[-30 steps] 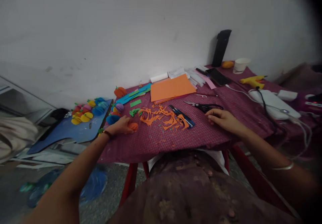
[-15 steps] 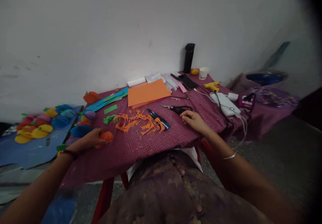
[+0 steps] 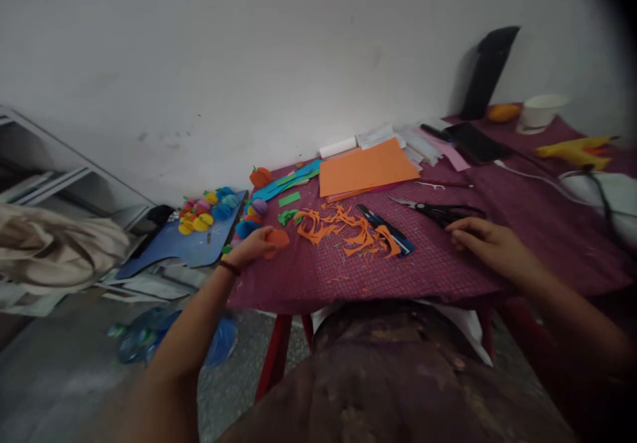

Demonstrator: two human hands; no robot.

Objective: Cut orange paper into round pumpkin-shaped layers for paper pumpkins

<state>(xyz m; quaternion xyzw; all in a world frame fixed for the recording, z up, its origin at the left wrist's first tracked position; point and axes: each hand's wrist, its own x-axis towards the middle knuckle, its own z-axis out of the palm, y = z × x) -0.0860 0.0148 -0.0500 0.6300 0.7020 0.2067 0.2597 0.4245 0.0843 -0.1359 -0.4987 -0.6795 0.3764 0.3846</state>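
My left hand [image 3: 252, 245] is closed on a small rounded orange paper piece [image 3: 277, 240] at the left end of the table. Beside it sit several colourful folded-paper balls [image 3: 247, 227], partly hidden by the hand. My right hand [image 3: 485, 243] rests at the handles of black-handled scissors [image 3: 438, 212], its fingers loosely bent with a gap between thumb and forefinger. The scissors' blades point left. Orange paper scraps [image 3: 343, 227] lie between my hands, with a dark blue cutter-like tool [image 3: 391, 232] among them. Green scraps [image 3: 287, 217] are nearer the left hand.
Orange sheets [image 3: 365, 170] are stacked at the back of the cloth-covered table [image 3: 318, 284]. To the right are a phone [image 3: 475, 142], a black bottle [image 3: 488, 75], a white cup [image 3: 540, 113] and a yellow glue gun [image 3: 577, 151]. More paper balls rest on a blue board [image 3: 192, 247] at left.
My view has turned left, so the table appears farther right and shelves and bottles show at left. The left hand still holds the orange piece; the right hand stays by the scissors.
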